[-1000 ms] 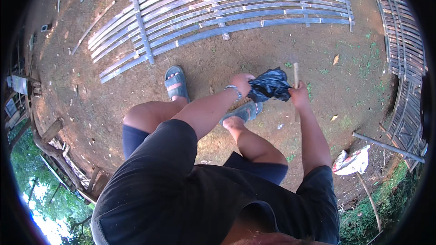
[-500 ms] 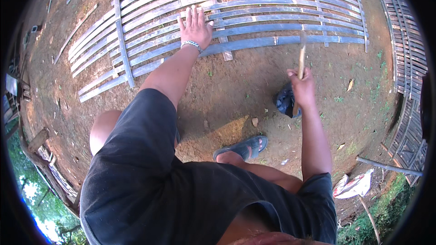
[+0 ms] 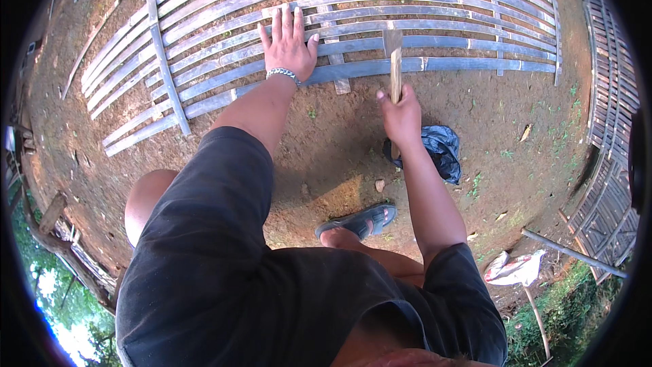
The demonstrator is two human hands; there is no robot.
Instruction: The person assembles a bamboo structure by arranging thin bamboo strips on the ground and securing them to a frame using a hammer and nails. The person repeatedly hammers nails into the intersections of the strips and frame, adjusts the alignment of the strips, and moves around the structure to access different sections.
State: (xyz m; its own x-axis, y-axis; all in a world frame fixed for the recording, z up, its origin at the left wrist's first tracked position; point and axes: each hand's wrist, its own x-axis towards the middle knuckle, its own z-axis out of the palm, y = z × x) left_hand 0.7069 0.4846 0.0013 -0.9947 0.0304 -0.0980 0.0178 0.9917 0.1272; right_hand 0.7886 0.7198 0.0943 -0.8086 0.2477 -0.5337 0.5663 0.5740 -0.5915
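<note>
My left hand point(image 3: 291, 47) lies flat on the near slats of a bamboo slat panel point(image 3: 435, 64), fingers spread and pointing away from me. A chain bracelet circles that wrist. In my right hand point(image 3: 402, 117) is the wooden handle of a hammer point(image 3: 396, 68), its grey head up and over the panel's near slats. Whether the head touches a slat I cannot tell. Just behind my right wrist, a dark plastic bag point(image 3: 441, 153) rests on the ground, partly covered by my hand and forearm.
The panel lies on bare brown soil, with a crosswise strip point(image 3: 163, 54) toward its left end. My sandalled foot point(image 3: 360, 221) is below the bag. Another slatted panel point(image 3: 608, 81) runs along the right. A pole point(image 3: 570, 253) and a white sack point(image 3: 515, 268) lie at lower right.
My right hand has moved left with the hammer, bringing its head over the near slats and uncovering more of the bag. My left hand remains flat on the panel.
</note>
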